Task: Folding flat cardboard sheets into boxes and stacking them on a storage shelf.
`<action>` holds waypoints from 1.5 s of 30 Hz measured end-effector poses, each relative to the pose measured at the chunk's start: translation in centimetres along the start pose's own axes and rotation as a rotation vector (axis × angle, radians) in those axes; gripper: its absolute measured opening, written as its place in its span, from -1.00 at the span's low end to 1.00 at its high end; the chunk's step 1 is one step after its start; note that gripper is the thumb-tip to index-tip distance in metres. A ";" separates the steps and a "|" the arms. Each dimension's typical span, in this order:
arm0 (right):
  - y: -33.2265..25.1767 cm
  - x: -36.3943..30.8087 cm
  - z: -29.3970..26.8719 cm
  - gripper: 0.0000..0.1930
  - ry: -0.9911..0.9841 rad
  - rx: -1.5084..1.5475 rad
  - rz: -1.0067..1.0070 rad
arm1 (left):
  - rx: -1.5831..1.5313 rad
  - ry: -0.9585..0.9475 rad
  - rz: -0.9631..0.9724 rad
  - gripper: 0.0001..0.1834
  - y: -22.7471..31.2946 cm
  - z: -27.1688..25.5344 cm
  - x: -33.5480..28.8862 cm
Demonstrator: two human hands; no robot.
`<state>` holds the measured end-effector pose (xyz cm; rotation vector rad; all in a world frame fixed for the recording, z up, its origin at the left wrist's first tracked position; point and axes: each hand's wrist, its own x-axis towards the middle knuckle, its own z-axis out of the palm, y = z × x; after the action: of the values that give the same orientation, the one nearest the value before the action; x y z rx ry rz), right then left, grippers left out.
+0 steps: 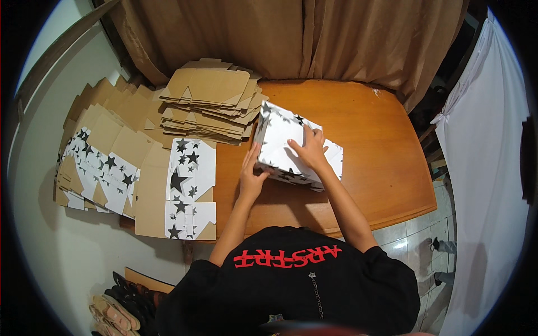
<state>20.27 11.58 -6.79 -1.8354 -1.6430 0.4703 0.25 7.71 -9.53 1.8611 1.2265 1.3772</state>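
Note:
A white cardboard box (280, 136) printed with black and grey stars stands at a slant on the wooden table in front of me. My left hand (252, 175) grips its near left corner, fingers along the left side and thumb on the near side. Across the box's white upper face lies my right hand (311, 148), its thumb and fingers spread and touching the card. A pale panel (335, 159) of the box sticks out to the right, beyond my right wrist. Whether the upper face is fully closed, I cannot tell.
Flat brown cardboard blanks (207, 92) are piled at the table's far left. More star-printed blanks (106, 162) overlap along the left edge, one flat blank (190, 185) nearest the box. A brown curtain (235, 36) hangs behind the wooden table (381, 151). Shoes (115, 313) sit at lower left.

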 end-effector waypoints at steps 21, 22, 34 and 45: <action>14.5 -10.2 1.2 -0.55 0.109 1.289 0.396 | -0.058 -0.483 0.612 -0.70 9.3 5.8 -0.1; 14.5 -10.7 1.2 -0.60 0.163 1.265 0.480 | 0.025 -0.420 0.571 -0.71 8.8 5.0 -0.3; 13.2 -7.1 -2.8 -0.52 0.278 0.608 0.403 | 0.002 -0.007 -0.184 -0.77 -4.6 -1.3 -6.5; 12.4 1.1 -0.8 -0.27 0.350 1.353 0.422 | -0.153 0.160 -0.320 -0.78 -5.2 0.9 -6.9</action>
<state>30.29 12.13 -14.19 -1.0454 -0.3744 1.0282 -1.36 4.14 -17.28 1.4023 1.3859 1.4152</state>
